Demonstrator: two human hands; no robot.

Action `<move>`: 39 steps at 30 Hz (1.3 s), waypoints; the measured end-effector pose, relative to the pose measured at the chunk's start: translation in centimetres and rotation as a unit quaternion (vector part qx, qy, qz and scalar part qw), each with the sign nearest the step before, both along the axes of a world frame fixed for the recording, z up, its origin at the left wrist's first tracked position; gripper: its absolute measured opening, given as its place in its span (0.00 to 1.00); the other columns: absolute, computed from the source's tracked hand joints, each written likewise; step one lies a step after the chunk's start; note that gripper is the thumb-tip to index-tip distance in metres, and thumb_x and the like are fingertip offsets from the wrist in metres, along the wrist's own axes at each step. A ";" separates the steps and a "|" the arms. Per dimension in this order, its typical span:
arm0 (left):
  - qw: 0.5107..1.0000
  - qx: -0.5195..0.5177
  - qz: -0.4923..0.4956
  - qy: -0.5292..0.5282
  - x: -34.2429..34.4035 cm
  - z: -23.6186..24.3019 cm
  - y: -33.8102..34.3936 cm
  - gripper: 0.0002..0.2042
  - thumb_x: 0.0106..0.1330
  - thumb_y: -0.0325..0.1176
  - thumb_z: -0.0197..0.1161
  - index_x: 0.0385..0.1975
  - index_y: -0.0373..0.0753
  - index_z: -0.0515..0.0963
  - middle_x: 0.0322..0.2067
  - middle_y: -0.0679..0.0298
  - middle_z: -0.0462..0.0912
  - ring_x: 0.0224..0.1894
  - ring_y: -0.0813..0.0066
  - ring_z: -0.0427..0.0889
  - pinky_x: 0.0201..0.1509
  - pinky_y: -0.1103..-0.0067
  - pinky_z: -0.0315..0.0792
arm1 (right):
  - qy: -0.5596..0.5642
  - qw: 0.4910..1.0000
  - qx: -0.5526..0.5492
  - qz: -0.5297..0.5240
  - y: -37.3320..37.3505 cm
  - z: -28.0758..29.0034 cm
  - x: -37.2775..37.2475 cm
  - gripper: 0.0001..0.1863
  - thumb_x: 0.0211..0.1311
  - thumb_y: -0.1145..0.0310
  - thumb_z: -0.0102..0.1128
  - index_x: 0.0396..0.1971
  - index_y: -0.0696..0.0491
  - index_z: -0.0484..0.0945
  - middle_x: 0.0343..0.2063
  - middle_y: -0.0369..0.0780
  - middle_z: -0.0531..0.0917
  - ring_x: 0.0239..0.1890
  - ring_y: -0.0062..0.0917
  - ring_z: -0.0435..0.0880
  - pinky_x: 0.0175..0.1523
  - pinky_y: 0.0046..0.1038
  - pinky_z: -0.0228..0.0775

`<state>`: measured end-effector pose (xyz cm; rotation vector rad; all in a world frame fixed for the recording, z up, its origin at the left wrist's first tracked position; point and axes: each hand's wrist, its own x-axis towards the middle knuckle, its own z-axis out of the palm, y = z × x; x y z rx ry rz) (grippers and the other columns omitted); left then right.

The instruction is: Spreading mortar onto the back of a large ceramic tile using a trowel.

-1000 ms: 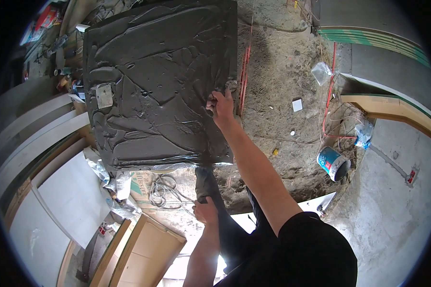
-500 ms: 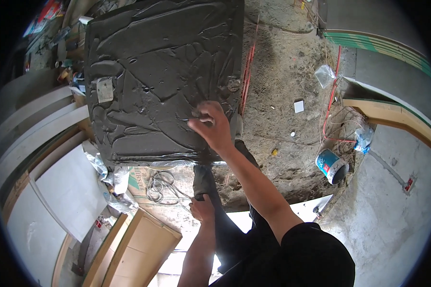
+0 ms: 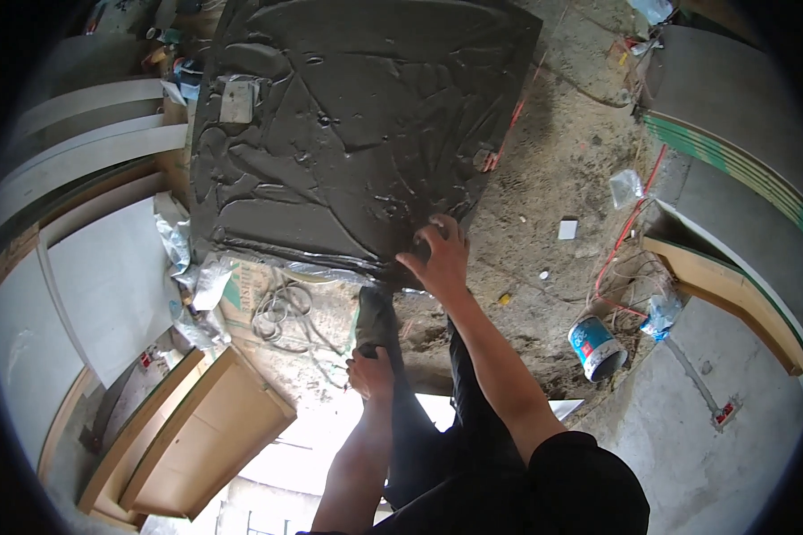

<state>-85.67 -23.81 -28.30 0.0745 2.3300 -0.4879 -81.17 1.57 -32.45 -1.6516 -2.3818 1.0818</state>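
Observation:
A large board (image 3: 533, 34) lies ahead of me, coated with wet dark grey mortar (image 3: 348, 156) in ridges and smears. My right hand (image 3: 443, 260) is at its near right edge, fingers curled and thumb bent towards them. Something dark shows between thumb and fingers, too small to make out. Against my trouser leg (image 3: 376, 314), my left hand (image 3: 371, 373) is closed around something dark that I cannot identify. On the mortar's left side sits a small pale square block (image 3: 237, 102).
A coiled grey cable (image 3: 281, 312) lies left of my legs. Leaning white panels (image 3: 116, 294) and tan boards (image 3: 210, 437) stand at the left. To the right are a blue and white bucket (image 3: 596, 348) on its side, a red line (image 3: 629, 227) and stacked boards (image 3: 732, 169).
My right hand has come back towards me, from over the mortar to the near right edge. The view has shifted and turned slightly. My left hand stays by my leg.

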 end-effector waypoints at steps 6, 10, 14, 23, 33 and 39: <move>0.999 -0.018 0.004 -0.026 0.5 -0.6 0.4 0.31 0.63 0.54 0.62 0.58 0.34 0.74 0.48 0.46 0.79 0.55 0.48 0.79 0.58 0.58 0.73 | -0.008 0.995 0.033 0.092 0.5 -1.8 0.4 0.29 0.47 0.64 0.76 0.53 0.44 0.78 0.66 0.46 0.68 0.66 0.47 0.68 0.66 0.51 0.61; 1.000 0.001 0.009 0.001 0.7 -0.9 -0.4 0.29 0.62 0.54 0.62 0.51 0.33 0.77 0.49 0.44 0.79 0.54 0.47 0.80 0.58 0.57 0.73 | -0.032 0.988 -0.037 0.144 -0.6 -0.2 0.3 0.46 0.50 0.61 0.76 0.72 0.37 0.65 0.71 0.49 0.62 0.69 0.47 0.66 0.69 0.51 0.60; 1.000 0.003 0.016 -0.003 0.5 -0.6 0.2 0.28 0.62 0.53 0.63 0.52 0.33 0.77 0.49 0.45 0.79 0.54 0.47 0.80 0.58 0.58 0.73 | 0.056 0.995 -0.054 0.060 -0.9 -0.1 4.0 0.43 0.57 0.61 0.73 0.73 0.43 0.64 0.65 0.51 0.70 0.60 0.43 0.76 0.64 0.44 0.69; 1.000 -0.007 0.025 -0.004 0.5 -0.3 0.1 0.31 0.62 0.54 0.63 0.57 0.34 0.74 0.52 0.46 0.78 0.56 0.48 0.78 0.60 0.56 0.72 | 0.009 0.992 -0.058 -0.108 4.6 -6.3 14.7 0.42 0.66 0.72 0.59 0.78 0.44 0.50 0.59 0.52 0.76 0.47 0.45 0.84 0.49 0.43 0.79; 0.999 -0.025 -0.017 -0.013 0.7 0.1 -0.3 0.31 0.65 0.51 0.62 0.60 0.34 0.74 0.52 0.46 0.78 0.57 0.47 0.78 0.61 0.59 0.72 | -0.006 0.999 0.012 -0.051 12.5 -12.7 13.2 0.45 0.66 0.81 0.52 0.78 0.38 0.46 0.68 0.50 0.64 0.54 0.49 0.81 0.49 0.43 0.82; 0.997 0.002 -0.077 0.024 0.9 -0.4 -0.7 0.28 0.64 0.50 0.62 0.56 0.33 0.76 0.47 0.47 0.80 0.52 0.49 0.80 0.56 0.60 0.74 | 0.006 0.997 0.071 -0.023 12.7 -13.6 11.7 0.47 0.62 0.85 0.53 0.78 0.38 0.47 0.69 0.48 0.63 0.59 0.50 0.77 0.52 0.43 0.81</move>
